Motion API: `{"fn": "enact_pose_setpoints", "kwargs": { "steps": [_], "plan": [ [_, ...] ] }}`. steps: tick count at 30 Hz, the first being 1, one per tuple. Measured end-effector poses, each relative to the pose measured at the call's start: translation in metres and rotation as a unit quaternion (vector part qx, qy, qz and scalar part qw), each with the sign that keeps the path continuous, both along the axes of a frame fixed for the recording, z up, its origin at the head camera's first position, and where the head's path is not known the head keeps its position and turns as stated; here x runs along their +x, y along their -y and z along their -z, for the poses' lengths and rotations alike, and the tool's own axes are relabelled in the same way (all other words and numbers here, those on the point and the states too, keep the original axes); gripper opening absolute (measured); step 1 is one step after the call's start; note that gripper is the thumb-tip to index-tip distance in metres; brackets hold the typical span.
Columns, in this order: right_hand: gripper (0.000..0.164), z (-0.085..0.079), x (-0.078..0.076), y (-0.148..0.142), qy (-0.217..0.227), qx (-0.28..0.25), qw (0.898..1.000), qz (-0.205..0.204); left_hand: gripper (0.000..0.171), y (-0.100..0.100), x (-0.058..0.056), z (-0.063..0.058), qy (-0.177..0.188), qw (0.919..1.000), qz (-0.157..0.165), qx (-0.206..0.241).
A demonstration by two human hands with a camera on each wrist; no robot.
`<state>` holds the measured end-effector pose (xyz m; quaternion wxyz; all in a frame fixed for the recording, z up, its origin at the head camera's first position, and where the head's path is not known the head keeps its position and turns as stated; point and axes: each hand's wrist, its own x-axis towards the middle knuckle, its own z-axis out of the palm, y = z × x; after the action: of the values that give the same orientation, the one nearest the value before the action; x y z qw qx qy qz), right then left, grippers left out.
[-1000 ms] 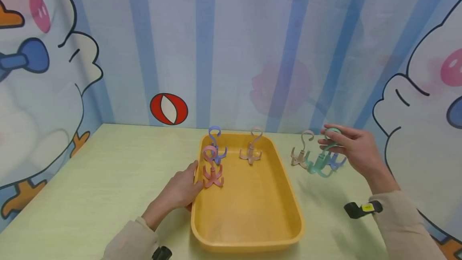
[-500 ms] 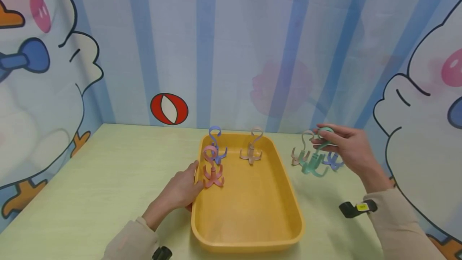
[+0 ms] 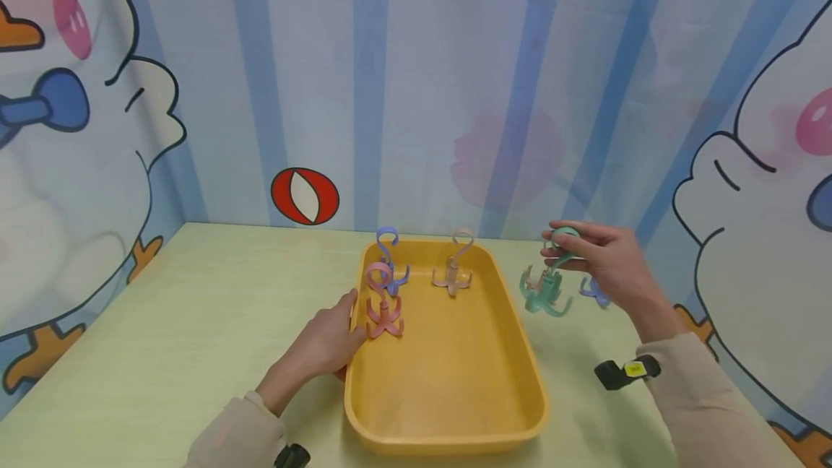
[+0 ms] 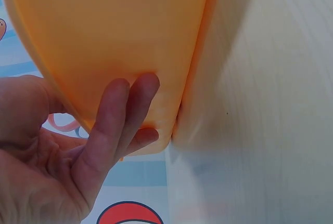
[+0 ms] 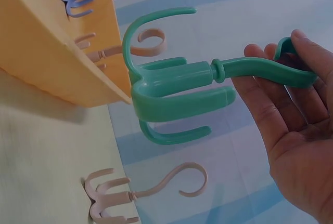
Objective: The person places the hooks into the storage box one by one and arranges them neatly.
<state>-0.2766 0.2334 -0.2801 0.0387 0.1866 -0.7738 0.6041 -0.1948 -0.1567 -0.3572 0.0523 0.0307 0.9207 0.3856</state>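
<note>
My left hand (image 3: 325, 338) grips the left wall of a yellow tray (image 3: 448, 374); in the left wrist view its fingers (image 4: 112, 115) lie along the outer wall, and the thumb goes over the rim. My right hand (image 3: 614, 262) pinches a green four-armed rotating hook (image 3: 544, 295) by its curved top, off the tray's right side. That hook hangs above the table, prongs downward. Inside the tray stand a blue hook (image 3: 393, 279), a pink hook (image 3: 384, 318) and a beige hook (image 3: 451, 276).
On the table right of the tray stands another beige hook (image 5: 112, 198), mostly hidden behind the green one in the head view. A second blue hook (image 3: 594, 292) is partly covered by the right hand. A printed curtain (image 3: 416, 92) rises behind the table (image 3: 260, 287).
My right hand has carried the green hook leftward, nearer the tray, so it now covers most of the beige hook on the table. The left hand and tray stay put.
</note>
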Motion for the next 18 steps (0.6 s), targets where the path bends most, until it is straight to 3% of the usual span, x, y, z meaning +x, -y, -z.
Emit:
{"fn": "enact_pose_setpoints", "kwargs": {
  "steps": [18],
  "plan": [
    [0.042, -0.003, -0.005, 0.035, -0.006, -0.039, 0.997, -0.070, 0.069, 0.000, 0.000, 0.001, 0.005, 1.0000, -0.001, 0.002]
  ]
}}
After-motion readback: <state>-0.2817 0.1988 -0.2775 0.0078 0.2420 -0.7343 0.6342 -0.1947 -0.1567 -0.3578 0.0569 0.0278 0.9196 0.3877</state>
